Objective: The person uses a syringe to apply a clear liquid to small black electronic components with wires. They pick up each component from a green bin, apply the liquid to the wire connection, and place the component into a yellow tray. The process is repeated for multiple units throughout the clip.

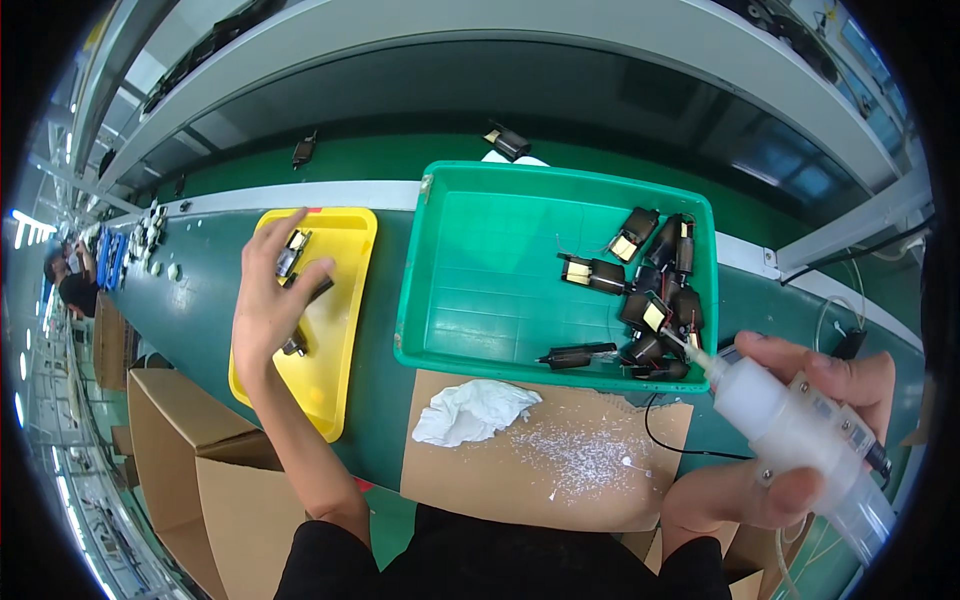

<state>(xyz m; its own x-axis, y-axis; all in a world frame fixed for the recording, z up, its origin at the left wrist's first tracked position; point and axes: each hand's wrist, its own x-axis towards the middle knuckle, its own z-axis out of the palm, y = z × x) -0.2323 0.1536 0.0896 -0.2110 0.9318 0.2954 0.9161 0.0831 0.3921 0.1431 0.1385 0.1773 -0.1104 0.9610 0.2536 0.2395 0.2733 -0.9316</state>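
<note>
My left hand (265, 305) is over the yellow tray (345, 370), thumb and fingers apart. Between them, on the tray, lies a small black motor-like part (291, 252) with a light face; another black part (294, 344) sits by the wrist. My right hand (850, 380) grips a large translucent dispensing syringe (795, 435), tilted, with a bracket and small switch on its side. Its thin nozzle (698, 353) points at the right front corner of the green bin (500, 366). Several black parts (592, 274) with cream pads and thin wires are heaped at the bin's right.
A crumpled white cloth (475, 411) and white crumbs (590, 450) lie on a cardboard sheet (450, 480) before me. Open cardboard boxes (250, 500) stand at the lower left. A black cable (690, 449) crosses the cardboard. Another black part (508, 142) sits behind the bin.
</note>
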